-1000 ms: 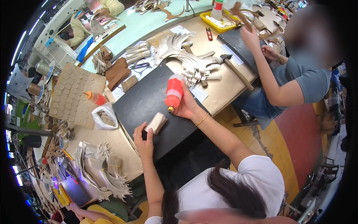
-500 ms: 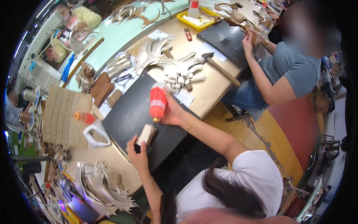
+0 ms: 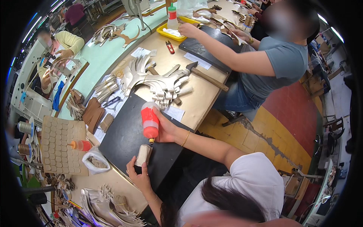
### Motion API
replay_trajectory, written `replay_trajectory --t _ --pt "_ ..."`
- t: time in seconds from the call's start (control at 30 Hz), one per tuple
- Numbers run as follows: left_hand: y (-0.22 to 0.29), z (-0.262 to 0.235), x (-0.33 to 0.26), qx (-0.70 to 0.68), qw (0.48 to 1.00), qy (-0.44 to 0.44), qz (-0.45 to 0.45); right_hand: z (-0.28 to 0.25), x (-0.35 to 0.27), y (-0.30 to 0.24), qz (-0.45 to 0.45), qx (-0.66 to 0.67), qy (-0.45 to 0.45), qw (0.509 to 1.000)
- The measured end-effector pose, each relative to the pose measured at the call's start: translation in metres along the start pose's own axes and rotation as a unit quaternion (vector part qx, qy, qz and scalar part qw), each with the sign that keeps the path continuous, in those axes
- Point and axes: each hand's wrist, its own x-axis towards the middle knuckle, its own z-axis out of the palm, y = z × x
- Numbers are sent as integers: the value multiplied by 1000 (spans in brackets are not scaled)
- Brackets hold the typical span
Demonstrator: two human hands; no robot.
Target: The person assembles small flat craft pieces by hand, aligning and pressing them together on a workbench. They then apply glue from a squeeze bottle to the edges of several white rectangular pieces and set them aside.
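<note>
My right hand (image 3: 165, 128) is wrapped round a squeeze bottle (image 3: 150, 120) with a red band, tipped nozzle-down. Its dark tip points at the far end of a small stack of pale, rounded leather pieces (image 3: 143, 156); whether it touches them I cannot tell. At the stack's near end, my left hand (image 3: 140, 176) grips it between thumb and fingers. Beneath both hands lies a black work board (image 3: 120, 138). No drop from the nozzle can be made out.
Cream leather strips (image 3: 151, 77) are heaped beyond the board, beside a hammer (image 3: 208, 77). At left are an orange-tipped bottle (image 3: 81, 145), a plastic bag (image 3: 92, 165) and a sheet of rounded pieces (image 3: 60, 140). Right, a co-worker (image 3: 261, 64) reaches towards a yellow tray (image 3: 174, 35).
The whole view has shifted, with the bench now lower and further left. My hands keep their hold on the bottle and stack. The co-worker's arm has stretched out towards the yellow tray.
</note>
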Motion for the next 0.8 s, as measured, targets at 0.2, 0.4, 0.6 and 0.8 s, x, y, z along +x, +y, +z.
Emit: replay_trajectory --t 0.2,0.4,0.6,0.8 --pt "-2 2 -1 5 1000 10 -1 4 -2 2 -68 -63 -6 996" --pt "-2 5 0 -1 1000 18 -17 32 -18 -27 -248 -343 -72 903" --pt "-1 2 3 -6 1000 26 8 48 -30 -47 -380 -489 -71 782" --pt "47 -6 -16 159 981 67 93 44 -14 -44 -415 -452 -69 787"
